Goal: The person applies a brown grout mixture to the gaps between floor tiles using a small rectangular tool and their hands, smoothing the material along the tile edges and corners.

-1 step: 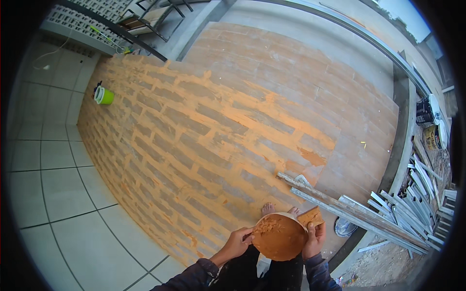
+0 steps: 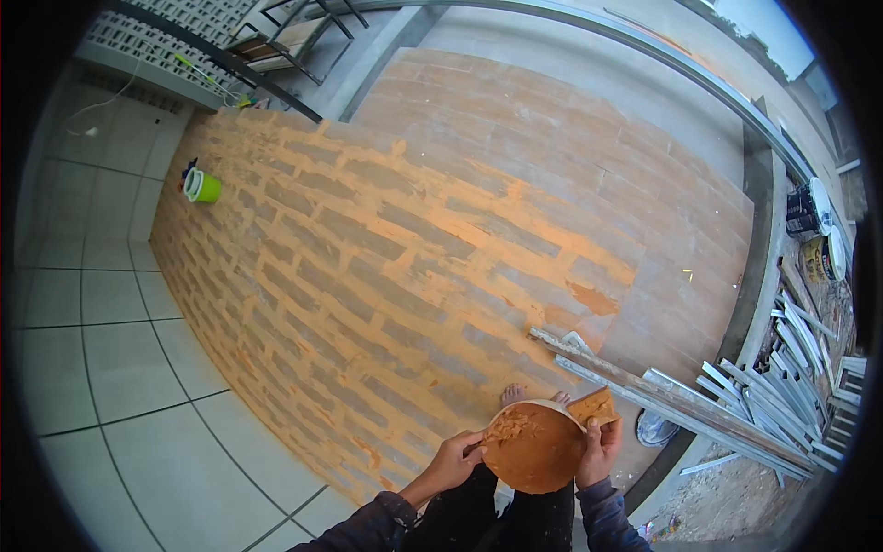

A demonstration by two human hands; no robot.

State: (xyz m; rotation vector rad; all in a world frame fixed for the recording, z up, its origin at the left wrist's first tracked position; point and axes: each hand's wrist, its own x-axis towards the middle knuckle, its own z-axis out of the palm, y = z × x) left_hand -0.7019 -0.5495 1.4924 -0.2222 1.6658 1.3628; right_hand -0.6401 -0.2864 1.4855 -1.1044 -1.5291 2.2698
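Note:
A round bowl [image 2: 533, 460] of thick orange-brown grout is in front of my legs, its contents facing up. My left hand [image 2: 454, 463] grips the bowl's left rim, thumb at the edge. A flat, rectangular scraper [image 2: 591, 405], smeared with the same grout, is pinched in my right hand [image 2: 599, 451] at the bowl's right rim. Whether the right fingers also support the bowl is hard to see. Beneath lies a tiled floor [image 2: 395, 181] with wide orange grout smears along its joints. My bare feet [image 2: 512, 394] show just beyond the bowl.
Long metal and wood bars [image 2: 662, 396] lie to the right of my feet, near a heap of metal offcuts [image 2: 768, 382]. Two buckets [image 2: 821, 258] stand at the far right. A green bucket [image 2: 208, 189] is by the left wall [image 2: 129, 368]. A chair [image 2: 290, 51] stands far back.
The whole view has shifted slightly. Both hands keep the same hold on the bowl and the scraper, which look nearly unmoved.

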